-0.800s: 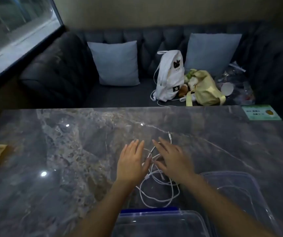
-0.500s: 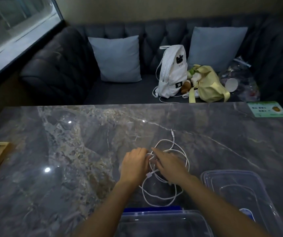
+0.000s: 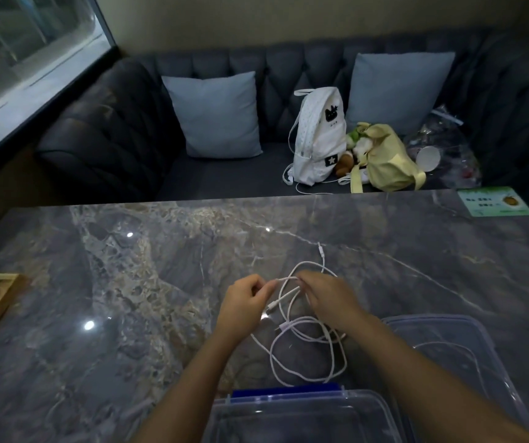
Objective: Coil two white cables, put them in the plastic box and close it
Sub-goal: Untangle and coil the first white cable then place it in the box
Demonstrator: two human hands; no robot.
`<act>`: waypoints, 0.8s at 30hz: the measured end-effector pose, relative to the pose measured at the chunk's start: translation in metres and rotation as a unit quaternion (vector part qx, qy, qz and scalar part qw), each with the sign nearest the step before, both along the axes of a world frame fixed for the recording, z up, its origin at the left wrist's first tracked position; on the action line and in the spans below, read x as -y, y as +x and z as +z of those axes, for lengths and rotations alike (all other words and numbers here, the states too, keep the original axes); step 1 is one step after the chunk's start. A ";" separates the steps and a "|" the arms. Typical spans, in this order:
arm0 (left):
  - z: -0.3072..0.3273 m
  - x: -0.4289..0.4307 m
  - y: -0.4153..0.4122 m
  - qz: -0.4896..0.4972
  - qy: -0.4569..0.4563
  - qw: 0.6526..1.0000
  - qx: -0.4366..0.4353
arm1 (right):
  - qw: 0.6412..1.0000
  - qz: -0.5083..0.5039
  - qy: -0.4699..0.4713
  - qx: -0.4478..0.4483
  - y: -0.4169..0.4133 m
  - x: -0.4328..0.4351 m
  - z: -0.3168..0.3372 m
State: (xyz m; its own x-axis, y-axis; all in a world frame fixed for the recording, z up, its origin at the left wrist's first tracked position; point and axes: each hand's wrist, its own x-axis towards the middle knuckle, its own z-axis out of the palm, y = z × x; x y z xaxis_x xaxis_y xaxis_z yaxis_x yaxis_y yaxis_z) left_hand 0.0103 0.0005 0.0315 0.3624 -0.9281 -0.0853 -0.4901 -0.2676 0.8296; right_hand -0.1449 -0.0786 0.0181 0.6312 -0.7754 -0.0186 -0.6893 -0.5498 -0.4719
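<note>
left hand (image 3: 244,302): pinched a strand of the white cables (image 3: 308,356); i judged it an anchor.
right hand (image 3: 324,298): fingers curled round a loop.
plastic box (image 3: 304,407): open, near, ready.

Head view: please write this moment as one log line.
left hand: pinches cable | right hand: pinches cable | box: open
</note>
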 end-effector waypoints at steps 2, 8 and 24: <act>0.008 0.000 -0.001 0.002 0.002 0.997 -0.073 | 1.000 0.000 0.000 0.022 0.000 0.003 0.004; 0.045 0.005 -0.009 0.071 -0.013 0.953 -0.295 | 0.982 -0.075 -0.016 0.174 0.008 -0.004 0.024; 0.167 0.009 -0.006 0.036 -0.140 0.822 -0.550 | 0.904 0.117 0.255 0.323 0.024 -0.051 0.121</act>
State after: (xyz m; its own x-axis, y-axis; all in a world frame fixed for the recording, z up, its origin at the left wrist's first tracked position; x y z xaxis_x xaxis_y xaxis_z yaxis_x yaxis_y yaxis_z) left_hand 0.0047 -0.0087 0.1989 0.2633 -0.9468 -0.1851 0.6079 0.0138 0.7939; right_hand -0.1212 -0.0273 0.1394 0.7832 -0.6145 0.0952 -0.0728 -0.2426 -0.9674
